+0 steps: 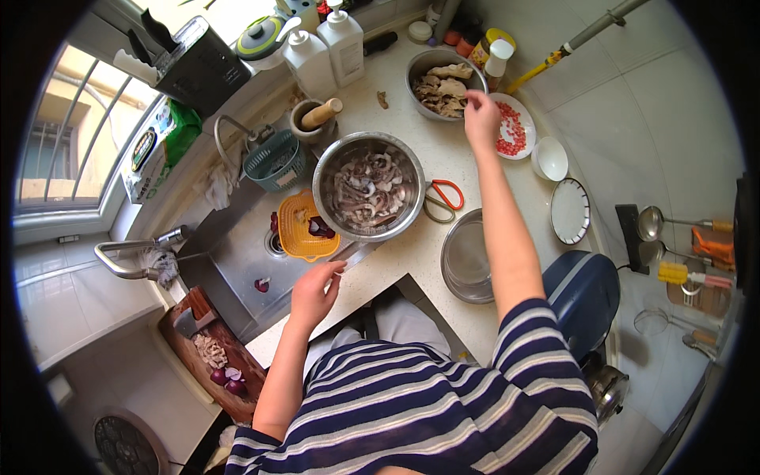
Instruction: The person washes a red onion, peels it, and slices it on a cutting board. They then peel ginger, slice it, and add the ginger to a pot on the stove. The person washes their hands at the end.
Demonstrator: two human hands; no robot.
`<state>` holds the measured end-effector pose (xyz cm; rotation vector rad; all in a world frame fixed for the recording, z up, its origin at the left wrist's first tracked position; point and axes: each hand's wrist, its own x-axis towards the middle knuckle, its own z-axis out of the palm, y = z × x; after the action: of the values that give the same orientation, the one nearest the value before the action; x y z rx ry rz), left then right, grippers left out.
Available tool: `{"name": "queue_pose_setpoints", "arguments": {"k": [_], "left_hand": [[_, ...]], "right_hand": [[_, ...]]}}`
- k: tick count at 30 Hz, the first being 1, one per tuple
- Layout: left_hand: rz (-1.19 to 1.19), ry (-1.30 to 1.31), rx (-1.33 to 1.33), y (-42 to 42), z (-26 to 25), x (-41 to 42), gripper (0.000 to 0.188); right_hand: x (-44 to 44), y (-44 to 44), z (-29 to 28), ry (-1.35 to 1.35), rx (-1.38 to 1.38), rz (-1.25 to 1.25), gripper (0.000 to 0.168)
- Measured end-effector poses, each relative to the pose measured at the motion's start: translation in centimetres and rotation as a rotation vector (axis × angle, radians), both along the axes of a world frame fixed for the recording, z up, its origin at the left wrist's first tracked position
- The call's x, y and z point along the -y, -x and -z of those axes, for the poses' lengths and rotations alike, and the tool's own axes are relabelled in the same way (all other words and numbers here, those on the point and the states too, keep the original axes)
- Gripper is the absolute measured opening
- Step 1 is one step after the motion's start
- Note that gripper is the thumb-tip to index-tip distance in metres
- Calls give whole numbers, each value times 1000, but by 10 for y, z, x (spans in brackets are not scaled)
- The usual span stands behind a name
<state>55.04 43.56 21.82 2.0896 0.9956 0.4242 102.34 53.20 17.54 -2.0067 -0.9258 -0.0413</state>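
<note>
My right hand reaches to the right rim of a steel bowl at the back of the counter. Its fingertips are bent close together over that rim; whether they pinch anything is too small to tell. Brownish, pale pieces of food fill the bowl. Under my right wrist is a white plate with small chopped red pieces. My left hand hovers over the sink's front edge, empty, thumb apart from the fingers. Ahead of it stands a larger steel bowl of cut squid-like pieces.
Red-handled scissors and a steel basin lie to the right. A yellow basket sits in the sink. On the left, a cutting board carries a cleaver, chopped food and purple onions. A stone mortar stands behind.
</note>
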Motion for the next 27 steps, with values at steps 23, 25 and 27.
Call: {"name": "queue_pose_setpoints", "arguments": {"k": [23, 25, 27], "left_hand": [[-216, 15, -98, 68, 19, 9, 20], [-248, -12, -85, 86, 26, 1, 24], [-321, -67, -33, 108, 32, -12, 27]], "right_hand": [[3, 12, -38, 34, -861, -312, 42], [33, 75, -83, -110, -1109, -552, 47], [61, 137, -98, -262, -1396, -718, 53]]}}
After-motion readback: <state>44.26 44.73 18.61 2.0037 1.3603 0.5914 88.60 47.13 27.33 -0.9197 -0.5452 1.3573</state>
